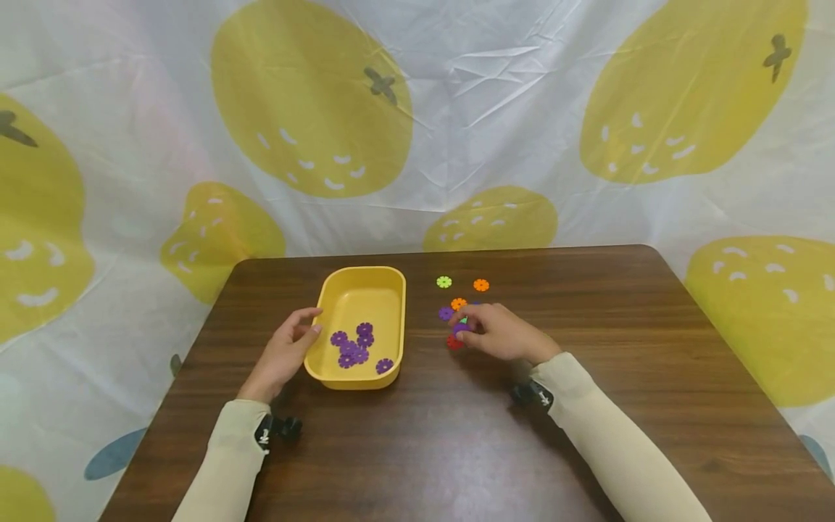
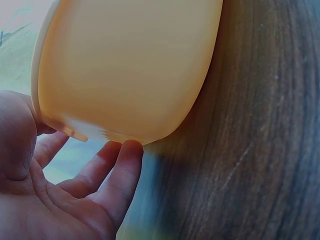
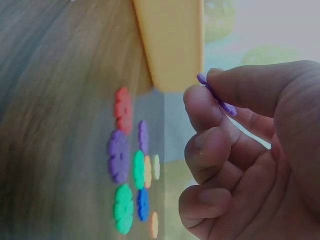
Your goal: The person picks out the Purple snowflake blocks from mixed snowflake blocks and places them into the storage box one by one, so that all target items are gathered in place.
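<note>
A yellow plastic bin (image 1: 398, 319) stands left of centre on the table, with several purple flower-shaped snowflake discs (image 1: 349, 349) inside. At its left side, my left hand (image 1: 285, 353) holds the bin, thumb at the rim and fingertips (image 2: 132, 150) against the outer wall. My right hand (image 1: 499, 332) pinches one purple disc (image 3: 218, 95) between thumb and index finger, raised over the loose pieces. Below it on the table lie a red disc (image 3: 123, 110), a purple disc (image 3: 118, 156), a green disc (image 3: 124, 209) and a blue disc (image 3: 143, 204). In the head view, the right hand hides part of this group.
Farther back on the wooden table (image 1: 587, 304) lie a lime-green disc (image 1: 444, 282) and an orange disc (image 1: 481, 285), with another orange disc (image 1: 459, 304) nearer the hand. A lemon-print curtain (image 1: 457, 109) hangs right behind the table's far edge.
</note>
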Motion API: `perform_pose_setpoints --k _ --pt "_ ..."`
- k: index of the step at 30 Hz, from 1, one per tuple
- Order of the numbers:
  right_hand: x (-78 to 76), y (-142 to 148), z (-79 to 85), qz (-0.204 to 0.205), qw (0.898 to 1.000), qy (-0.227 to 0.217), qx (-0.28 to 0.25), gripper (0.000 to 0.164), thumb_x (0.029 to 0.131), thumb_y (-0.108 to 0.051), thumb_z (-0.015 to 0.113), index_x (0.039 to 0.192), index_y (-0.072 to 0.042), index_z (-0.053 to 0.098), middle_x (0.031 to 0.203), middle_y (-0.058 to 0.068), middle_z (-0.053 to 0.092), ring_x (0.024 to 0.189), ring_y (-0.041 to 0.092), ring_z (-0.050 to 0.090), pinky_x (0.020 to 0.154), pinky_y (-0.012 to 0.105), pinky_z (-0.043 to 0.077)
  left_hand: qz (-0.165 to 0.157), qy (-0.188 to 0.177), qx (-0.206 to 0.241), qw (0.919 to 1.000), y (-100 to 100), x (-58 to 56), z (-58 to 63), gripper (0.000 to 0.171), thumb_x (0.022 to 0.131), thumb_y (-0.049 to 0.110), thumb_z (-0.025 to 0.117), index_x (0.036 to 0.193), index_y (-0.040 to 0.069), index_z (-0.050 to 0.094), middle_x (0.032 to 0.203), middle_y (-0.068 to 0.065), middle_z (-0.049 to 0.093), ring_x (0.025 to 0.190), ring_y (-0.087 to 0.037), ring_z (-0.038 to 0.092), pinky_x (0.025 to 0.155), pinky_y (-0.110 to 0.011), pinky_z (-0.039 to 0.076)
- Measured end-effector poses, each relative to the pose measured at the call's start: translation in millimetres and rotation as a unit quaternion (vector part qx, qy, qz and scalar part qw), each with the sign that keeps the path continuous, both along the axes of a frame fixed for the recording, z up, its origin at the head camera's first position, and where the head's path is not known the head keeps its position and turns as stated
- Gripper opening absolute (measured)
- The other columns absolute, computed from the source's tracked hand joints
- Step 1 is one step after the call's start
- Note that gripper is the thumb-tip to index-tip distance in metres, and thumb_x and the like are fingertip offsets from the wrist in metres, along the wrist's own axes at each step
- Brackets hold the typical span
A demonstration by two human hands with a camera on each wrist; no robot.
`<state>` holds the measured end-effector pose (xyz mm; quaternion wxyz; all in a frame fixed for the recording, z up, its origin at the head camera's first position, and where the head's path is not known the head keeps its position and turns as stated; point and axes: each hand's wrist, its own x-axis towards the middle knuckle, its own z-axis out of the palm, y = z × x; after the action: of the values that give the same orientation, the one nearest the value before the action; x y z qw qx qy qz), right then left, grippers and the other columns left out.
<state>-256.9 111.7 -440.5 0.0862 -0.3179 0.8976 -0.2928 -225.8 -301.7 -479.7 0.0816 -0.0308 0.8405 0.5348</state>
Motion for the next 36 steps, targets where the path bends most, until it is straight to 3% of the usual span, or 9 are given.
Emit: perform_pose_setpoints --k 11,22,27,36 --pt "-7.9 -23.6 7.5 -0.001 0.999 -0.003 -0.04 0.022 0.104 -0.021 0.069 0.125 -0.018 0.072 0.084 0.001 0.072 0.068 0.011 0.062 0.07 0.032 0.054 -0.002 -0.005 0.0 1.0 -3.0 -0.9 -0.1 0.049 0.111 0.042 0.053 0.157 0.027 0.045 0.14 -0.022 0.059 0.116 -0.034 0.066 0.096 -0.039 0.057" --pt "-13.8 -56.3 16.7 0.026 0.997 0.014 -0.065 0.023 0.107 -0.021 0.065 0.128 -0.014 0.07 0.112 -0.002 0.077 0.1 0.011 0.071 0.092 0.035 0.058 -0.006 -0.002 -0.001 1.0 -3.7 -1.3 -0.4 0.049 0.111 0.042 0.053 0.157 0.027 0.045 0.141 -0.022 0.059 0.119 -0.034 0.065 0.098 -0.041 0.056" --pt "-17.2 -71.6 18.6 0.031 0.996 0.01 -0.078 0.024 0.107 -0.021 0.065 0.128 -0.01 0.07 0.115 -0.002 0.078 0.102 0.01 0.071 0.092 0.033 0.059 -0.006 -0.002 -0.002 1.0 -3.2 -1.5 0.1 0.049 0.111 0.041 0.052 0.158 0.027 0.045 0.142 -0.022 0.059 0.12 -0.035 0.065 0.101 -0.044 0.056" --pt "-19.5 -94.4 24.3 0.041 0.997 0.019 -0.068 0.021 0.105 -0.019 0.066 0.124 -0.014 0.072 0.097 -0.001 0.074 0.081 0.011 0.063 0.075 0.028 0.055 -0.01 -0.001 0.004 0.9999 -0.6 -1.6 -1.3 0.048 0.112 0.041 0.052 0.157 0.027 0.045 0.141 -0.022 0.059 0.118 -0.034 0.066 0.097 -0.039 0.056"
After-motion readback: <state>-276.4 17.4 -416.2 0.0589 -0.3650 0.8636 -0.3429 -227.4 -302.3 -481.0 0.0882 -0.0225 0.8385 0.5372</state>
